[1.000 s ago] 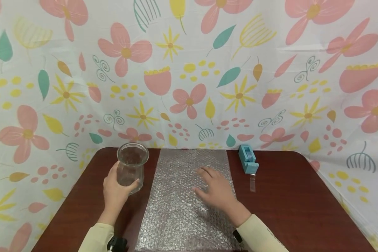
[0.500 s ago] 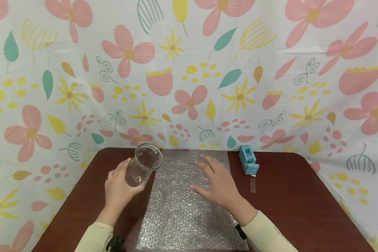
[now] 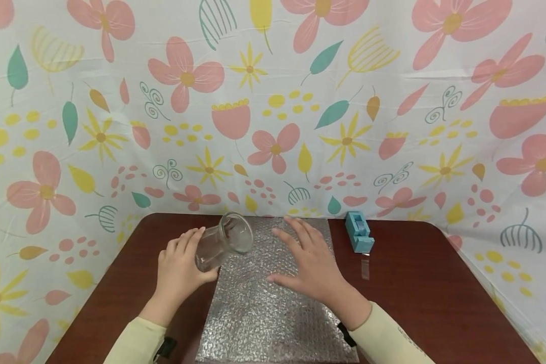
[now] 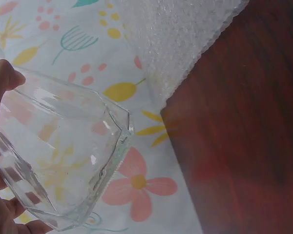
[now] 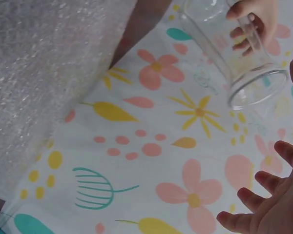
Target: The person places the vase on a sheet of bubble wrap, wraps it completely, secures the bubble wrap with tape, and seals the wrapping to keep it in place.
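Observation:
My left hand (image 3: 180, 267) grips a clear glass jar (image 3: 215, 246) with a flared rim. Tilted well over, the jar has its mouth toward the right, above the left edge of a bubble wrap sheet (image 3: 255, 308). In the left wrist view, thumb and fingers lie on opposite sides of the glass (image 4: 63, 141), whose angular base faces the camera. My right hand (image 3: 311, 268) is over the sheet, fingers spread and nothing in them. The right wrist view shows its fingertips apart from the jar's rim (image 5: 259, 90).
On the dark red-brown table (image 3: 437, 303), a blue tape dispenser (image 3: 359, 232) stands at the back right. A strip of clear tape (image 3: 365, 266) hangs from its front. Behind the table is a floral cloth (image 3: 273, 101).
My left hand has moved the jar to the right and tipped it from nearly upright to leaning far over, mouth rightward. My right hand has risen slightly, its fingers spreading wider.

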{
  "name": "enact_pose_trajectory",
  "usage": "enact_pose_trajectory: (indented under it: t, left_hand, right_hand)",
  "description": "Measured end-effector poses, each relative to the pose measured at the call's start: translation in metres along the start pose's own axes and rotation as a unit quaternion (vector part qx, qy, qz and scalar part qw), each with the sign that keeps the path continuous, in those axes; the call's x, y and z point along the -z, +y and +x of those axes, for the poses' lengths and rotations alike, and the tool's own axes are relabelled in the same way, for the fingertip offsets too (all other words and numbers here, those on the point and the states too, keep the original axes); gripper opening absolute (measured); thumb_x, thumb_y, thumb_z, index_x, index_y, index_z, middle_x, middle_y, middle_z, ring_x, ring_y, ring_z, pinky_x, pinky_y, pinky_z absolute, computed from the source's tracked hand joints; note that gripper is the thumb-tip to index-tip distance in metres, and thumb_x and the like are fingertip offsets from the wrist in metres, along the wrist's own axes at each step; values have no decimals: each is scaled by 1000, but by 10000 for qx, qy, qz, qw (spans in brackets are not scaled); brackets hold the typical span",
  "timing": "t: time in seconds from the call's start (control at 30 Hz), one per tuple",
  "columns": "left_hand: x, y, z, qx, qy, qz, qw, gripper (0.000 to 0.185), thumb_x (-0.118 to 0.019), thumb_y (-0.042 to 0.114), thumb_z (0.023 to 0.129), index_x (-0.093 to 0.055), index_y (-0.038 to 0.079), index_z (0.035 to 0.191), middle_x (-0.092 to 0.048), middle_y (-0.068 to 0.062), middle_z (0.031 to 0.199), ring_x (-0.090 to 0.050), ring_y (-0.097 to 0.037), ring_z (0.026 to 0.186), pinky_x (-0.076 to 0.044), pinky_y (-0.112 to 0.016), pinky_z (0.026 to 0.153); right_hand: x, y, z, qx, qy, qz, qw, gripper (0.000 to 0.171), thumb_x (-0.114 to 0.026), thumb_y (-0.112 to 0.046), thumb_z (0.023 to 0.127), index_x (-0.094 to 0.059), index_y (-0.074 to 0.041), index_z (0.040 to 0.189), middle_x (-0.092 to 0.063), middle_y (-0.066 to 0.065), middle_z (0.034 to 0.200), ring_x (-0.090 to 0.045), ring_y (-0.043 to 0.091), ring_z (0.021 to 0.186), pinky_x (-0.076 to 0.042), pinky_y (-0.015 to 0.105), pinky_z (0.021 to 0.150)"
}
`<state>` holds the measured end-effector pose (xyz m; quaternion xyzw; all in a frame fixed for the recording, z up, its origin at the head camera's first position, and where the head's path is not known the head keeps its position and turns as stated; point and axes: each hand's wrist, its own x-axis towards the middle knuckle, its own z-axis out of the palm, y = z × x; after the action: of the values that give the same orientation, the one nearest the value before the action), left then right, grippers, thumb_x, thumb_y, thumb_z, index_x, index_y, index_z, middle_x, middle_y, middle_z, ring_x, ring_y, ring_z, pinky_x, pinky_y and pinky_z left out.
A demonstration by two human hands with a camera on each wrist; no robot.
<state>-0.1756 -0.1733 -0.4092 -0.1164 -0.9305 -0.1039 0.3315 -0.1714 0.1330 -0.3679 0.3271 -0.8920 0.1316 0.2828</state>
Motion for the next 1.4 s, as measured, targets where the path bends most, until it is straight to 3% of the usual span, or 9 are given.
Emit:
enact_pose_trajectory:
  t: [0.13,0.37,0.8,1.0,1.4]
  left_hand:
    - [1,6,2,-336,16,385,9987,98,-96,42,53,-59,12,139,-66,-14,131,-61,-41,111,-52,-54,73]
    - [1,17,7,-935,-19,878,9917,103,-97,51,50,-58,17,140,-64,-9,131,-61,-38,114,-51,-50,76]
    - [-6,34,10,-1142,-231,1264,9851,110,-97,62,48,-55,21,141,-60,-8,134,-58,-35,117,-50,-46,78]
    - [-12,43,7,-1215,-305,1549,9800,110,-96,64,48,-56,23,142,-61,-8,136,-58,-33,119,-51,-46,80]
    - [-18,61,4,-1317,-1112,1482,9738,104,-94,61,56,-54,23,144,-61,-9,141,-57,-37,129,-52,-55,90]
  right_hand:
    - [3,-8,5,-97,-253,-77,9996,94,-83,-61,74,-49,-17,149,-42,17,159,-46,42,142,-44,63,110]
    - [-2,-17,8,-263,-640,-71,9976,97,-83,-62,73,-46,-20,152,-41,15,161,-45,41,145,-43,67,109]
    - [-11,-24,12,-448,-1044,-136,9934,103,-87,-61,70,-44,-21,154,-41,12,162,-41,40,148,-43,68,110]
    - [-15,-24,13,-362,-1056,-96,9937,103,-88,-59,69,-45,-18,154,-41,14,161,-41,41,148,-43,62,113]
    - [-28,-29,13,-369,-1595,-363,9858,101,-83,-64,73,-47,-14,153,-44,13,161,-44,36,148,-41,56,118]
